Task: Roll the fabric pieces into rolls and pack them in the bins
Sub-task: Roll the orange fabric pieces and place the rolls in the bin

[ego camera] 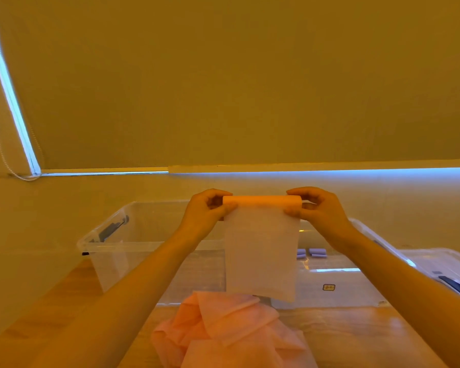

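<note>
I hold a pale pink fabric piece [260,251] up in the air above the table. Its top part is wound into a roll [262,201], and the loose rest hangs straight down. My left hand [207,208] pinches the roll's left end and my right hand [319,208] pinches its right end. Behind the hanging sheet stands a clear plastic bin [112,245] with two small purple fabric rolls [312,253] on its floor at the right. A heap of loose pink fabric pieces [229,333] lies on the wooden table in front of me.
A second clear bin or lid with a dark handle [446,272] sits at the right edge. A beige wall and a drawn window blind [223,88] rise right behind the table. The wooden table top [356,335] shows on both sides of the heap.
</note>
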{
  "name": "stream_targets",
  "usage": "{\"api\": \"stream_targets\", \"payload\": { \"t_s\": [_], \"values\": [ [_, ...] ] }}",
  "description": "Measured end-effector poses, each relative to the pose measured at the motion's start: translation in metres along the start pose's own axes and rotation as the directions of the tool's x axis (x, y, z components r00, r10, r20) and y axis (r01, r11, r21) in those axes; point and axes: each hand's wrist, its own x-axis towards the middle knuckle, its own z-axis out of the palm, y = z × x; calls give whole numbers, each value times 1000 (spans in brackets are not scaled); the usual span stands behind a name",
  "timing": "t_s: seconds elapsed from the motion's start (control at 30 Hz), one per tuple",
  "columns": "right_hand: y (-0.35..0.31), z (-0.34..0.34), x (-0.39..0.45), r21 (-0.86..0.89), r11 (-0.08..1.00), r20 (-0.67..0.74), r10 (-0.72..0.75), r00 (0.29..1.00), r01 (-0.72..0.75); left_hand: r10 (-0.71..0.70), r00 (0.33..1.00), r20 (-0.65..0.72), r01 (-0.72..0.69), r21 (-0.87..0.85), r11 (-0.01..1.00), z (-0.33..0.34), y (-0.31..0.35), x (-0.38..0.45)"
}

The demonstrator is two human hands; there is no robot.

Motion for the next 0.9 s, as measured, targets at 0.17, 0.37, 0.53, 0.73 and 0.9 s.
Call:
{"api": "stream_targets", "payload": {
  "t_s": [0.17, 0.37, 0.53, 0.73, 0.9],
  "values": [
    [0, 2, 0, 6, 1000, -22, -10, 1000, 10, 1, 999, -52, 3, 78, 997, 3, -1, -2],
    [-2, 2, -1, -2, 1000, -29, -20, 999, 20, 2, 999, -37, 2, 118, 993, 4, -2, -2],
    [-1, 2, -1, 5, 1000, 6, -11, 1000, 11, -45, 997, -66, 51, 95, 994, 6, -3, -1],
    [4, 1, -1, -10, 1000, -16, -3, 1000, 3, 18, 999, -29, -16, 81, 997, 3, -3, -1],
    [4, 1, 0, 28, 1000, -28, 11, 1000, -10, -14, 999, -44, 18, 85, 996, 5, -4, 0]
  ]
}}
